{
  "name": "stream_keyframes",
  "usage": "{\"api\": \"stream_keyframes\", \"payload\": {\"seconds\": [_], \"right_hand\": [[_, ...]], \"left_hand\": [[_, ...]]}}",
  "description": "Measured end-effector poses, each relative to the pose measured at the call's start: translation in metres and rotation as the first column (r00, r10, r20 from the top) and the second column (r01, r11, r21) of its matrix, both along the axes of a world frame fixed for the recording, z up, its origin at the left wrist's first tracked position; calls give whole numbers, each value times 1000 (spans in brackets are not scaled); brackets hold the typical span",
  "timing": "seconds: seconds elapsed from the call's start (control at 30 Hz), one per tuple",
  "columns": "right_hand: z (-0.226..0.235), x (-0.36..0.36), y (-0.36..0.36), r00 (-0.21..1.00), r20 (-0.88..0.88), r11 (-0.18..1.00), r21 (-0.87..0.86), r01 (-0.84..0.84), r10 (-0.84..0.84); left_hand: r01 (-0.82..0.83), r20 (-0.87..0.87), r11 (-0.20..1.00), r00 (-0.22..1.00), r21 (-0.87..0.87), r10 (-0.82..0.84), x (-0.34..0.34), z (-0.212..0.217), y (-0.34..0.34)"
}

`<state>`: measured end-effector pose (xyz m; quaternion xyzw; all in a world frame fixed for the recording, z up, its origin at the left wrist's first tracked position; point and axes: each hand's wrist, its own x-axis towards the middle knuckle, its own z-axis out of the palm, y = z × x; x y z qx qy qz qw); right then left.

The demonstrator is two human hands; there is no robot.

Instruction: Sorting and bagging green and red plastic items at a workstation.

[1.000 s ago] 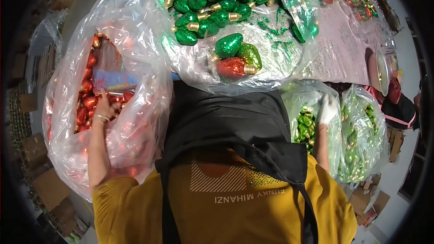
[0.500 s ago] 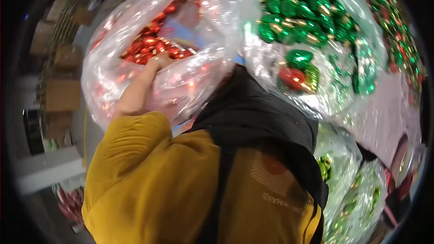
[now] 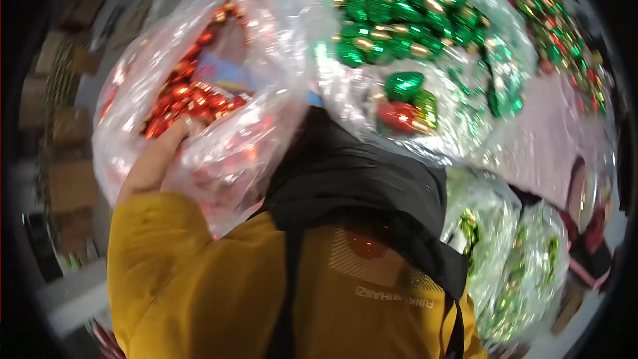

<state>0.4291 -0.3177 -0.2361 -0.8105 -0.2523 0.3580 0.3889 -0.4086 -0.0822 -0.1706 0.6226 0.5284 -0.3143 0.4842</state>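
Observation:
On the left stands a clear plastic bag (image 3: 272,60) with its mouth gaping. Shiny red baubles strung together with gold bits (image 3: 199,101) lie inside it. My left hand (image 3: 174,131) reaches over the bag's near rim and touches the red baubles at their near edge. Its fingers are blurred and partly sunk among them, so their grip does not show. My right hand is out of view. Beside this bag, to the right, another clear bag (image 3: 332,93) holds shiny green baubles with gold bits (image 3: 399,16).
In the green bag's near part sit a few larger ornaments (image 3: 402,116), red, green and lime. Bags with lime-green pieces (image 3: 508,299) stand at lower right. A pale pink surface (image 3: 545,129) and mixed red-green garlands (image 3: 551,33) lie far right. Cardboard boxes (image 3: 80,186) line the left.
The view has shifted, so the bags appear farther left. My left hand stays at the red baubles, now closer to their near left edge.

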Motion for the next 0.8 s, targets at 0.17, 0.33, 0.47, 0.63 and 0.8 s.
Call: {"api": "stream_keyframes", "payload": {"seconds": [0.17,0.33,0.47,0.63,0.8], "right_hand": [[127,-51,76,902,432,989,121,-83,23],[222,-148,167,902,388,667,624,-408,189],[228,-198,221,858,-147,478,869,-125,491],[238,-208,242,759,-349,609,789,-78,550],[238,-205,242,861,-91,600,753,-268,500]], "left_hand": [[86,-439,910,891,406,112,70,152,28],[-522,610,533,792,665,14,216,247,55],[-263,485,425,649,866,-586,369,252,71],[-46,271,325,669,945,-692,426,215,94],[25,186,263,643,965,-743,431,203,98]]}}
